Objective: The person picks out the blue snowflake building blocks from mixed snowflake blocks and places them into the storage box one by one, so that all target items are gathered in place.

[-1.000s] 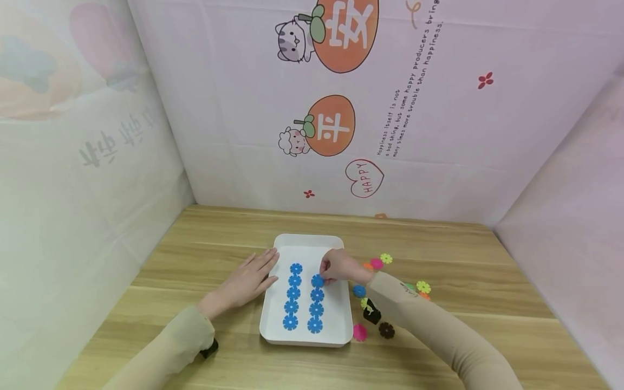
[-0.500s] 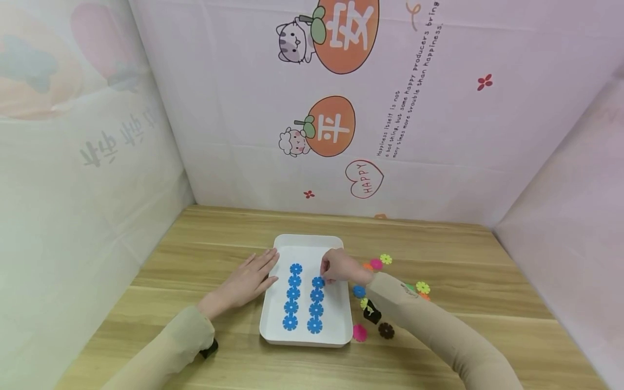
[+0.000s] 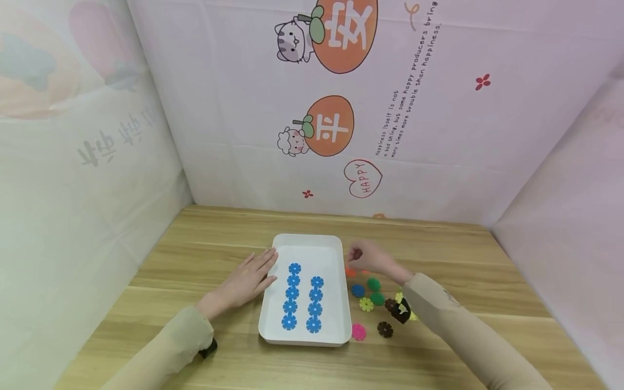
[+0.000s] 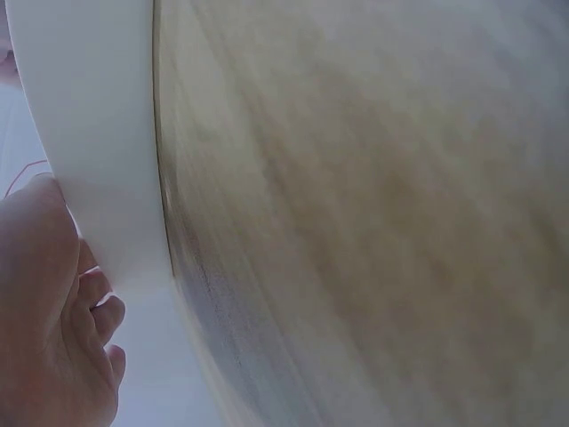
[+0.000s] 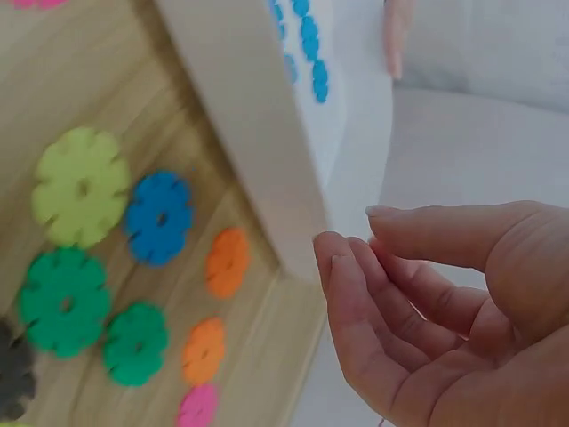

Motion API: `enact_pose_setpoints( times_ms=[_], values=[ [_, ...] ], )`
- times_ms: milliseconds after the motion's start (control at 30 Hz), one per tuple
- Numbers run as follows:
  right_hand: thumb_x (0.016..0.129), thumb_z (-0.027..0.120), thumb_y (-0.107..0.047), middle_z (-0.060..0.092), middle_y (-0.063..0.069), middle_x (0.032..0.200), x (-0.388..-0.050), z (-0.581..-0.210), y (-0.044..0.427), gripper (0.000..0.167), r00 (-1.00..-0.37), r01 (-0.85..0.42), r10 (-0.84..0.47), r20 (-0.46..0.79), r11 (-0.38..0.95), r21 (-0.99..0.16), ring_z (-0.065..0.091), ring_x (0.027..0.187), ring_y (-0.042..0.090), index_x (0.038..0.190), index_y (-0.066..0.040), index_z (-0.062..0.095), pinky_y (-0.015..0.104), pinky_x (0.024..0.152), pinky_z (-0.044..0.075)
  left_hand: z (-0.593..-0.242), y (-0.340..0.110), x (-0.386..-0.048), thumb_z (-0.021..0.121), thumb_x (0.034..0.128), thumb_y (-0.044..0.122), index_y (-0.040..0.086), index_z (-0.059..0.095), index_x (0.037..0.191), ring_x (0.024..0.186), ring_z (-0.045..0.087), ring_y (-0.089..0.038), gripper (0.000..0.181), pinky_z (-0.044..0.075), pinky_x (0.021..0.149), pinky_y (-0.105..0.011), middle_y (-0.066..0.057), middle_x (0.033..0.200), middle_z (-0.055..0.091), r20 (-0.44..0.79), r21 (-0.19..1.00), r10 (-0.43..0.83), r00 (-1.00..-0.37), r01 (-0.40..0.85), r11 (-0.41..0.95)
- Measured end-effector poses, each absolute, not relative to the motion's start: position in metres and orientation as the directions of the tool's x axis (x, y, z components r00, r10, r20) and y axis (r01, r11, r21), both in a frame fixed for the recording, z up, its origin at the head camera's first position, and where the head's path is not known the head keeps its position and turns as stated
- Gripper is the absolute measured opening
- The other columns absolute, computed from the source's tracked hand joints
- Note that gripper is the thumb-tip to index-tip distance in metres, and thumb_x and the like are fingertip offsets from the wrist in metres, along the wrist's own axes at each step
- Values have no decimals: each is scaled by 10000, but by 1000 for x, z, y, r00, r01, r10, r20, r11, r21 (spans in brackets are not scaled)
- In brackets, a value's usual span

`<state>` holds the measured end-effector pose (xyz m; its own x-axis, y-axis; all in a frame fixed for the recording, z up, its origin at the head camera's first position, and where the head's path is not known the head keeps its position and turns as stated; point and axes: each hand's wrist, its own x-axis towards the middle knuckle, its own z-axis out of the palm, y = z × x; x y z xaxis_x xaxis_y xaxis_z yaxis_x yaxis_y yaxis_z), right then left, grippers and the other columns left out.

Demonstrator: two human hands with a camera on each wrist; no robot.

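Note:
A white tray point(image 3: 333, 314) lies on the table, holding two columns of blue notched plastic discs; the left column point(image 3: 292, 293) reaches farther back than the right column point(image 3: 315, 309). My left hand point(image 3: 246, 279) rests on the tray's left rim, fingers fairly straight. Just off the tray's right side, my right hand point(image 3: 372, 257) hovers above loose discs. Its thumb and loosely bent fingers stand slightly apart with nothing between them in the right wrist view. Nearby lie a blue disc point(image 5: 160, 218), orange discs point(image 5: 228, 262) and green discs point(image 5: 64, 302).
More loose discs lie right of the tray: yellow point(image 3: 366, 304), pink point(image 3: 358, 332) and dark brown point(image 3: 385, 329). The right forearm covers part of them. Printed white cloth point(image 3: 244, 135) stands behind the wooden table point(image 3: 234, 346) and on both sides.
My right hand has left the top blue disc of the right column and moved right, out over the tray's edge. That disc stays in the tray. My left hand keeps its place.

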<state>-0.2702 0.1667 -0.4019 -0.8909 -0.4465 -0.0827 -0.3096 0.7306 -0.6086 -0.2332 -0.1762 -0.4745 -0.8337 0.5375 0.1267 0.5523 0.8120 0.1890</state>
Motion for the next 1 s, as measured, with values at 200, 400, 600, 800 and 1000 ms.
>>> enact_pose_setpoints(
  times_ms=[200, 400, 600, 800, 1000],
  values=[
    [842, 702, -10, 654, 59, 775, -263, -421, 189, 44, -889, -282, -436, -141, 763, -582, 517, 669, 106, 850, 2, 661, 220, 617, 455, -472, -176, -232, 415, 1062, 386, 28, 275, 1558, 1520, 271, -327, 627, 226, 1234, -568, -144, 1644, 246, 128, 197, 538, -833, 553, 810],
    [800, 776, -48, 656, 59, 771, -252, -431, 193, 135, -883, -243, -427, -194, 771, -588, 535, 667, 118, 827, -4, 650, 244, 618, 470, -472, -175, -232, 426, 1059, 387, 35, 283, 1557, 1517, 281, -322, 626, 239, 1230, -565, -142, 1640, 258, 132, 181, 539, -832, 555, 812],
    [764, 826, -63, 645, 24, 767, -248, -437, 191, 179, -897, -243, -403, -182, 793, -559, 548, 688, 123, 808, -20, 658, 236, 623, 487, -474, -175, -233, 415, 1059, 409, 60, 265, 1566, 1525, 267, -301, 634, 233, 1238, -552, -116, 1650, 241, 123, 172, 533, -837, 547, 819],
    [746, 847, -78, 637, 9, 768, -248, -445, 190, 219, -895, -274, -417, -160, 795, -541, 544, 691, 112, 823, -19, 651, 231, 628, 488, -476, -176, -234, 416, 1058, 411, 62, 264, 1567, 1524, 269, -300, 636, 229, 1239, -553, -113, 1651, 239, 128, 184, 533, -836, 548, 816],
    [738, 855, -88, 623, 4, 749, -249, -446, 189, 227, -897, -276, -413, -157, 800, -532, 527, 672, 110, 806, -27, 647, 223, 610, 471, -477, -176, -235, 415, 1058, 412, 64, 260, 1569, 1524, 270, -300, 637, 230, 1237, -555, -112, 1652, 235, 132, 182, 535, -835, 551, 815]
  ],
)
